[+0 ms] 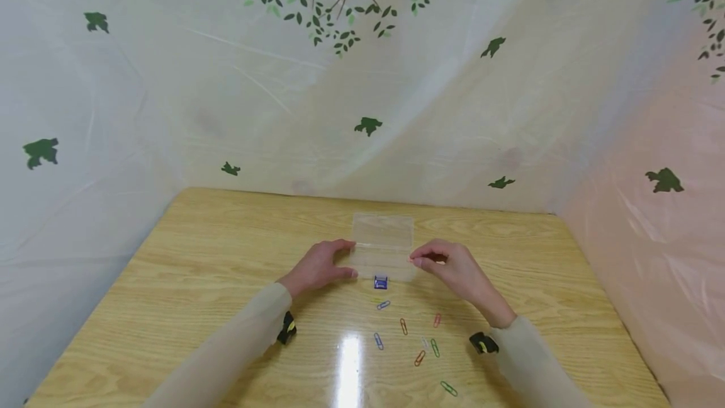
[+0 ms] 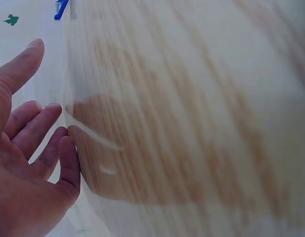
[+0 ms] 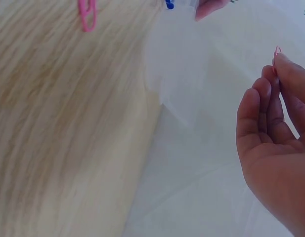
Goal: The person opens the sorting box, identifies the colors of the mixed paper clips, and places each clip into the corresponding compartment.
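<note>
A clear plastic box (image 1: pixel 381 255) lies on the wooden table with its lid tipped back and a blue clasp (image 1: pixel 381 282) at its front. My left hand (image 1: pixel 323 264) is at the box's left side, thumb and fingers spread apart, fingertips right at the edge. In the left wrist view, the left hand's fingers (image 2: pixel 36 128) are relaxed and low against the tabletop. My right hand (image 1: pixel 453 266) is at the box's right edge and pinches a pink paper clip (image 3: pixel 276 59) between thumb and forefinger, most of it hidden by the fingertips.
Several loose paper clips lie in front of the box: a blue clip (image 1: pixel 378 341), a red clip (image 1: pixel 404 326), a pink clip (image 1: pixel 437 320) and a green clip (image 1: pixel 449 388) among them. Behind the wooden table (image 1: pixel 255 225) hangs a pale leaf-patterned sheet (image 1: pixel 283 112).
</note>
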A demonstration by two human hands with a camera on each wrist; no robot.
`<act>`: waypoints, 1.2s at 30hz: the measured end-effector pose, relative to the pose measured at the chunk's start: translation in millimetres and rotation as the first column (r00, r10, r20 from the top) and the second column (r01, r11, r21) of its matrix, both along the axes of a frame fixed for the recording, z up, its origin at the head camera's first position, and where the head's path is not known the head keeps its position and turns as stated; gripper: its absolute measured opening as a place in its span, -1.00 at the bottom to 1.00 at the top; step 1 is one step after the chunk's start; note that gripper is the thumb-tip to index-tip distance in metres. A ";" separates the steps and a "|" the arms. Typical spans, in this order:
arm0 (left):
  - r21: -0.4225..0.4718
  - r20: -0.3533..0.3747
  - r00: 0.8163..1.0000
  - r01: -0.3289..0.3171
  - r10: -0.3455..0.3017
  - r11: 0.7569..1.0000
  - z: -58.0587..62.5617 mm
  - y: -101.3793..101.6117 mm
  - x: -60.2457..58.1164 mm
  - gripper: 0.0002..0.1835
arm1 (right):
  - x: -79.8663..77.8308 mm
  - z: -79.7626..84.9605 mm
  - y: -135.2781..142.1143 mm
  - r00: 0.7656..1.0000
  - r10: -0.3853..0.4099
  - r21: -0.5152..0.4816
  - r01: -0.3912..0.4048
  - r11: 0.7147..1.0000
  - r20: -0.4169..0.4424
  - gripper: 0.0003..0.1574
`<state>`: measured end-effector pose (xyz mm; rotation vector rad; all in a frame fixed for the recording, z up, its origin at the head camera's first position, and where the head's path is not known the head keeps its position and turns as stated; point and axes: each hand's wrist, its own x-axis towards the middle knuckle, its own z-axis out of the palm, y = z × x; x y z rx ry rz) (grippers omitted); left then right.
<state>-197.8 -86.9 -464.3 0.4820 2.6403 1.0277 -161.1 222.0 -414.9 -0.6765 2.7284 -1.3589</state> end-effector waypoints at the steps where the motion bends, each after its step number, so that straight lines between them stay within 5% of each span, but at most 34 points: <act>1: -0.001 -0.006 1.000 0.002 -0.002 1.000 -0.1 -0.2 -0.1 -0.25 | -0.6 0.5 -1.0 1.000 -0.001 -0.001 0.001 1.000 -0.002 -0.88; 13: 0.024 0.005 1.000 -0.007 0.007 1.000 1.0 -0.8 -0.6 -0.25 | -9.2 -2.0 -15.1 0.998 -0.058 0.000 0.058 0.998 0.013 -0.88; 36: 0.014 0.002 1.000 -0.005 0.005 1.000 0.6 0.0 -1.6 -0.25 | -22.2 -26.0 -26.8 0.996 -0.012 0.123 0.000 0.992 0.094 -0.91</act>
